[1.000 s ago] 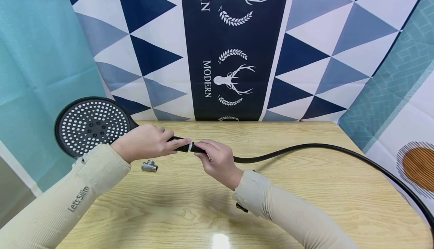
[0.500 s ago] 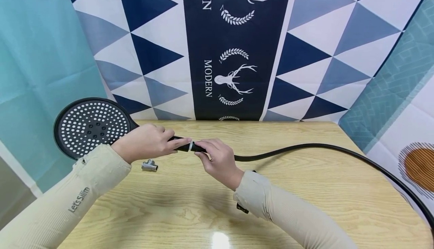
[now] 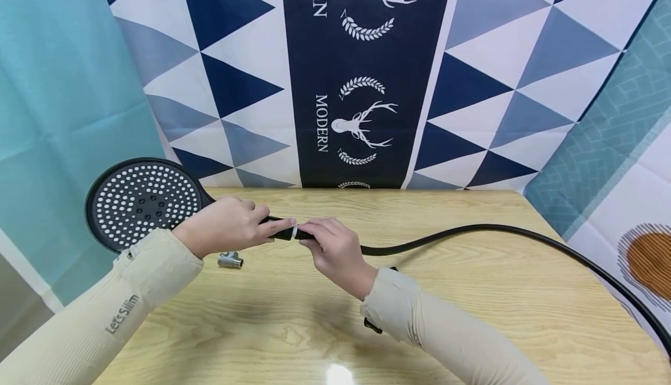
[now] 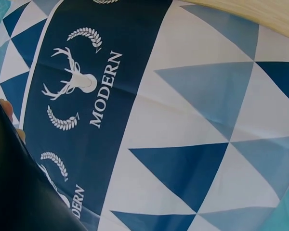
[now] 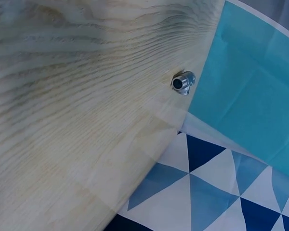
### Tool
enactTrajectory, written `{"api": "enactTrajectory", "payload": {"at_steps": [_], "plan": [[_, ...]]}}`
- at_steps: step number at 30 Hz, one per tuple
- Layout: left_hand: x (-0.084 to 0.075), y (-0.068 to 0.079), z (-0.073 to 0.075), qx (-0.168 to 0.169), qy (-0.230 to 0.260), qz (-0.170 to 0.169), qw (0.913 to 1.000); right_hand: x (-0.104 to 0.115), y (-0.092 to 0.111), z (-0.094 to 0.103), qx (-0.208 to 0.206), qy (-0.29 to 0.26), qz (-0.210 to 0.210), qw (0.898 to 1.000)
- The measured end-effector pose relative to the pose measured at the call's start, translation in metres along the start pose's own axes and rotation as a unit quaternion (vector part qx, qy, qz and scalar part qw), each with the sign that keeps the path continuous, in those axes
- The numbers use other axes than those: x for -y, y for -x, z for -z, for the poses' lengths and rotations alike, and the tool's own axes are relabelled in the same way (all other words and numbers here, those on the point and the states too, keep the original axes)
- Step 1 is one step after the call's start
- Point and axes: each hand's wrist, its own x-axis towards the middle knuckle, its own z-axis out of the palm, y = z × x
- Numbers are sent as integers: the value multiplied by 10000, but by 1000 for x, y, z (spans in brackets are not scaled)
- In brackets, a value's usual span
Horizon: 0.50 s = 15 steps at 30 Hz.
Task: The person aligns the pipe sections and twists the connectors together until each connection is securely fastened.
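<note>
A black shower head (image 3: 147,201), round with white nozzles, is held over the table's left side. My left hand (image 3: 224,226) grips its handle, index finger stretched along it toward a pale ring (image 3: 295,232). On the ring's other side, my right hand (image 3: 339,252) pinches the black end of the shower hose (image 3: 461,230) between thumb and fingers, in line with the handle. Fingertips (image 4: 7,109) of the left hand show beside the dark shower head (image 4: 24,187) in the left wrist view. Neither hand appears in the right wrist view.
A small chrome pipe fitting (image 3: 230,260) lies on the wooden table (image 3: 251,327) below the left hand; the right wrist view shows the same fitting (image 5: 184,83) near the table's edge. The hose arcs off to the right. Patterned curtains (image 3: 362,53) hang behind.
The shower head has dipped slightly lower in the head view, and the handle joint with it. Both hands keep their holds on the handle and hose end.
</note>
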Motion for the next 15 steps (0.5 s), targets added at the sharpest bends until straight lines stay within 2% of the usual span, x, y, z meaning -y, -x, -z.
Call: {"api": "enactTrajectory", "payload": {"at_steps": [11,15], "plan": [[-2,-1,1,190,-100,-35,9998,2,0,3,298,-68,-353,9989],[-2,1,4,223,-76,4,9997,-1,1,2,259,-488,-557,9969]]}}
